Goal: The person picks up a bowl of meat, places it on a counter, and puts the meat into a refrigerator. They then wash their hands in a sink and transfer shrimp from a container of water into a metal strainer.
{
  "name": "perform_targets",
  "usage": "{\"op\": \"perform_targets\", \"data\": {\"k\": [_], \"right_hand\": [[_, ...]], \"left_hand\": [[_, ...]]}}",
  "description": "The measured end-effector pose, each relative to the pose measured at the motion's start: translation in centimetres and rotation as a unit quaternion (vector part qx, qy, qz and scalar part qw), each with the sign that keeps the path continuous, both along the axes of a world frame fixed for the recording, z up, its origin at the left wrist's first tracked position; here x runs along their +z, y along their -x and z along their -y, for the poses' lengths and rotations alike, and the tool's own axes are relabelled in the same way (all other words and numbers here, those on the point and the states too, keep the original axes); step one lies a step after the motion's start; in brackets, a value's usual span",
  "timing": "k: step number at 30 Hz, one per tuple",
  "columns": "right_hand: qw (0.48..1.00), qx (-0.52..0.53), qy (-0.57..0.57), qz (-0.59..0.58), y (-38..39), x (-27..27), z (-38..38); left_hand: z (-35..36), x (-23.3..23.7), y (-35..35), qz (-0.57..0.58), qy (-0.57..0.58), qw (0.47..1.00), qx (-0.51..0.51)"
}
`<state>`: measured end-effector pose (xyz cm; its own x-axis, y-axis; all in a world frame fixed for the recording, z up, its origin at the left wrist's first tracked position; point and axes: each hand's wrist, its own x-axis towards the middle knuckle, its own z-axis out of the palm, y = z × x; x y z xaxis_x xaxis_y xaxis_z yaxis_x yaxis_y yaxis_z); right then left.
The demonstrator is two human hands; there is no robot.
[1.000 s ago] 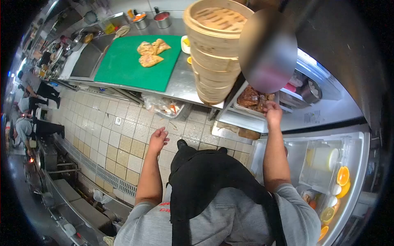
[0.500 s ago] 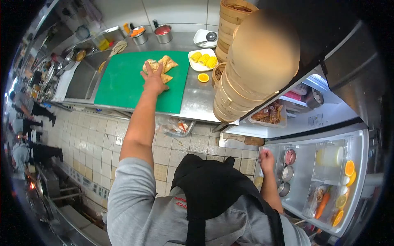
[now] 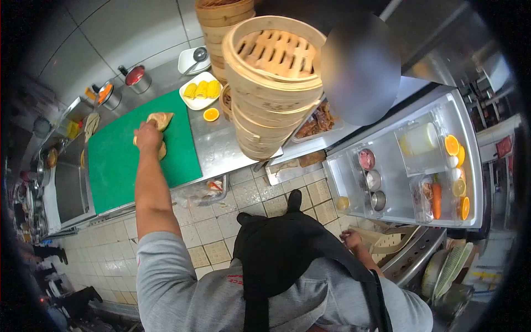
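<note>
Over the green cutting board (image 3: 105,166), my left hand (image 3: 148,137) is closed around golden-brown, wedge-shaped pastry pieces (image 3: 161,120). Its palm and fingers cover part of them, and one piece shows beneath the wrist. My right hand (image 3: 350,239) hangs low at my right side with its fingers curled and nothing visible in them. It is close to a beige perforated plastic item (image 3: 381,239) and below the open fridge door. To the right of the board lie a white plate (image 3: 192,105) with yellow rolled pieces (image 3: 203,89) and a cut orange half (image 3: 211,114).
Tall bamboo steamers (image 3: 265,105) stand at the counter's right end. The open fridge door (image 3: 398,160) holds small bowls, oranges and a carrot (image 3: 437,200). Metal pots (image 3: 138,80) stand behind the board, a sink (image 3: 72,185) lies left, and a bagged bin (image 3: 204,191) sits below.
The view has swung right. My left hand's spread fingers have drawn in around the pastry pieces. My right hand has moved from beside the fridge door to below it.
</note>
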<state>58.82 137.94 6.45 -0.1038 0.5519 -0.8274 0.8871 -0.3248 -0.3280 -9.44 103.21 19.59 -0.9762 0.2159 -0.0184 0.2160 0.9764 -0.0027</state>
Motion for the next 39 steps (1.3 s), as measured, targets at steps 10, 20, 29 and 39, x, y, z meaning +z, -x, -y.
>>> {"op": "perform_targets", "data": {"k": [10, 20, 29, 39], "right_hand": [[0.920, 0.285, -0.098, -0.250, 17.7, 1.3, -5.9], [0.855, 0.359, 0.184, -0.326, 28.1, 9.0, -7.9], [0.898, 0.262, 0.118, -0.332, 20.3, 4.2, -16.7], [0.955, -0.013, 0.128, -0.268, 8.1, 2.7, -19.4]], "left_hand": [[2.2, -2.6, -11.8, -0.048, -0.435, 0.899, 0.022], [-12.8, -0.3, -30.2, 0.205, -0.559, 0.796, -0.109], [-32.7, 3.8, -28.1, 0.161, -0.473, 0.812, -0.301], [-39.2, -5.0, -27.0, -0.092, -0.213, 0.932, -0.278]]}}
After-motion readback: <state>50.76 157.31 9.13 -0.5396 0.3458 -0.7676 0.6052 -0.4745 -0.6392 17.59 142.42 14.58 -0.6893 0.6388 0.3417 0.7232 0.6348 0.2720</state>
